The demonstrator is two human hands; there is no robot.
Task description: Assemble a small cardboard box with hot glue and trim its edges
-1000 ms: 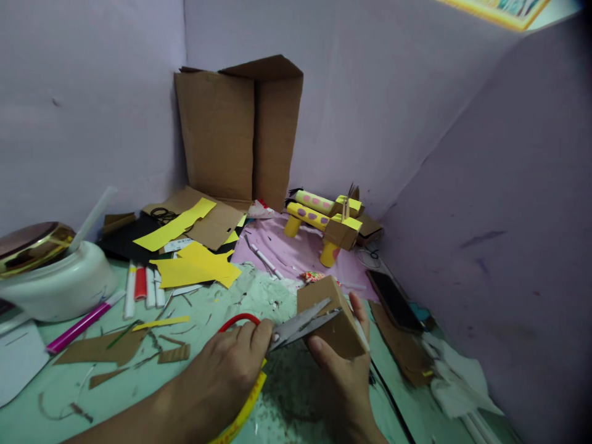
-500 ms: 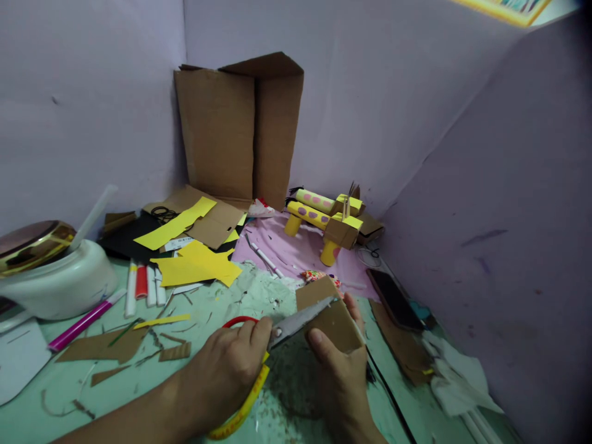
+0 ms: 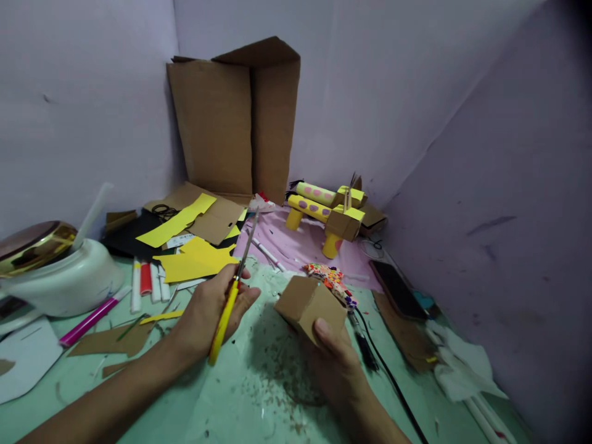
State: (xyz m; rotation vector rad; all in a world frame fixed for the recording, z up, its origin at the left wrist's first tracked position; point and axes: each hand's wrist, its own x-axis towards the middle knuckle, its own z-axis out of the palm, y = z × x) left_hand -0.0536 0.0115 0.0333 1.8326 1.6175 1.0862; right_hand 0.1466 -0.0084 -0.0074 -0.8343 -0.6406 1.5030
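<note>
Scissors [image 3: 230, 308] with a yellow handle are in my left hand [image 3: 215, 311], tilted so the blades point up and away over the table. The handle loops are seen edge-on, and my fingers partly wrap behind them. My right hand [image 3: 335, 357] holds a small folded cardboard box [image 3: 312, 306], with the thumb on its near side and the other fingers hidden beneath. The scissors and the box are apart. Just beyond the box lies a flower-patterned piece [image 3: 326, 275] with a black cord running from it, beside a dark-bristled brush [image 3: 365, 345].
Two yellow spotted cardboard animals [image 3: 324, 213] stand on pink paper [image 3: 272, 231]. A large cardboard sheet [image 3: 215, 123] leans on the wall. Yellow paper [image 3: 197, 262], markers [image 3: 145, 279], a purple marker [image 3: 87, 320] and a white pot [image 3: 65, 277] are at left; a phone [image 3: 398, 290] is at right.
The scissors have come off the cardboard and swung left and upright with my left hand. My right hand has turned the box so its folded shape shows.
</note>
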